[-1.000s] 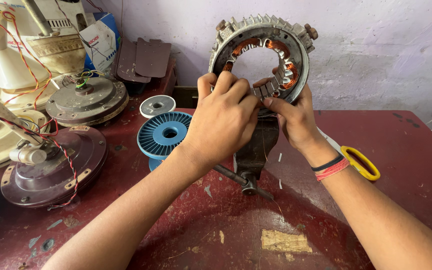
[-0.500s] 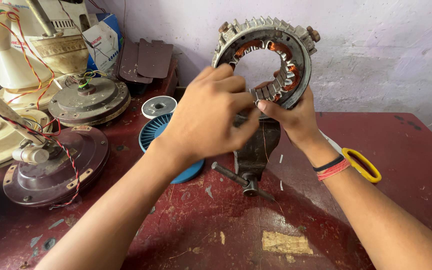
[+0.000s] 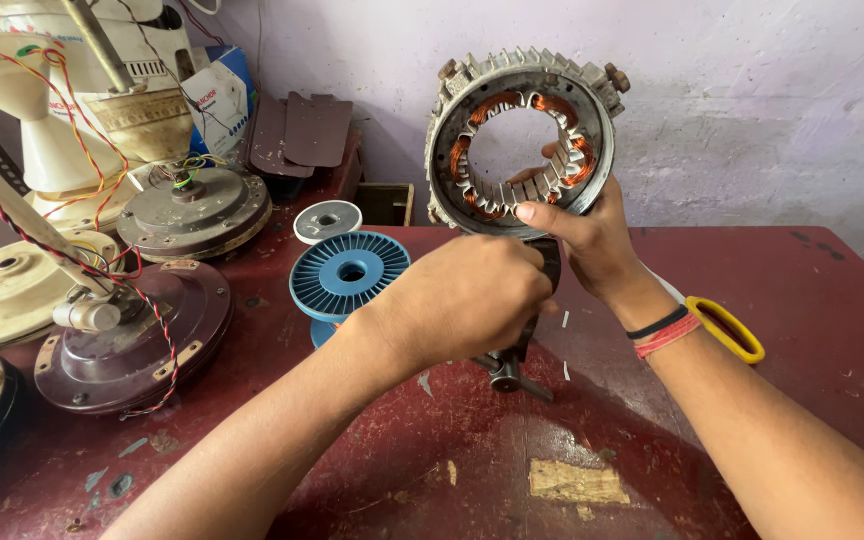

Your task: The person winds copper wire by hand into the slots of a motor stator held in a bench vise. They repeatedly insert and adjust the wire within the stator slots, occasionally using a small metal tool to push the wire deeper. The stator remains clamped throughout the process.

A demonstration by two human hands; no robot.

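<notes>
A round metal motor stator with copper windings stands upright on a small dark vise on the dark red table. My right hand grips the stator's lower rim, thumb lying across the inner slots. My left hand is curled shut just below the stator, in front of the vise; what its fingers hold is hidden. A blue plastic wire spool lies flat just left of my left hand.
Several ceiling-fan motor housings with red and yellow wires crowd the table's left side. A small grey disc lies behind the spool. Yellow-handled scissors rest at the right, behind my forearm. A pale wall backs the table.
My left hand has dropped from the stator's rim down toward the vise. The right hand has kept its hold on the stator.
</notes>
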